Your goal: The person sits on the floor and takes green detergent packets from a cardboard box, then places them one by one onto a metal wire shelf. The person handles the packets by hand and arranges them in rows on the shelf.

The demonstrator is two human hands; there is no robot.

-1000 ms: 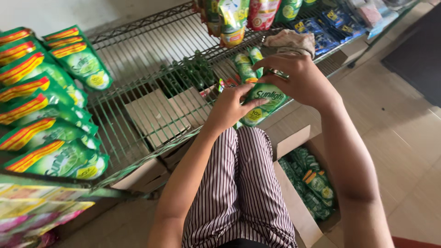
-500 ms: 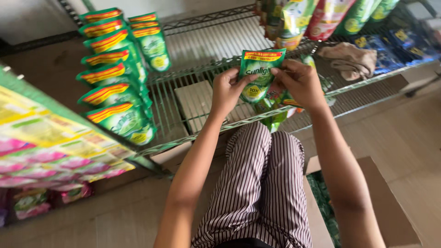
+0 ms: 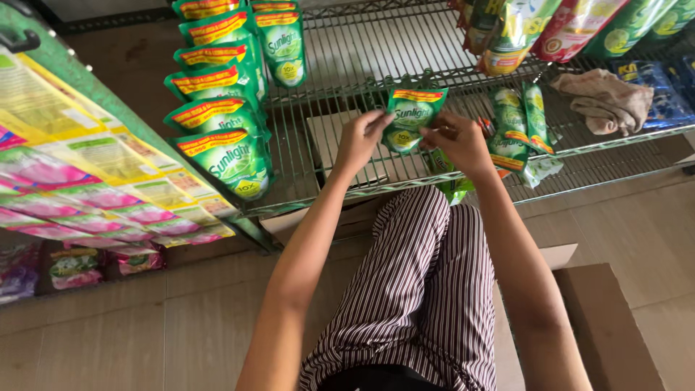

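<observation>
Hands hold one small green pouch (image 3: pixel 409 116) up over the wire shelf (image 3: pixel 340 80). The left hand (image 3: pixel 360 139) pinches the pouch's left edge with its fingers closed on it. The right hand (image 3: pixel 457 141) grips the right edge the same way. The pouch stands upright between the two hands, with its yellow and red top band up.

More green pouches (image 3: pixel 221 108) stand in a row on the left part of the shelf, one behind the other. Two thin green pouches (image 3: pixel 520 123) stand just right of the right hand. A crumpled cloth (image 3: pixel 604 101) lies on the shelf farther right. Bigger bags (image 3: pixel 528 29) hang at the top. Pink and yellow packs (image 3: pixel 87 188) fill a rack on the left side. Striped trousers (image 3: pixel 427 289) cover the person's knee below the hands. A brown cardboard box (image 3: pixel 608 326) sits on the tiled floor (image 3: pixel 116 326) at the right.
</observation>
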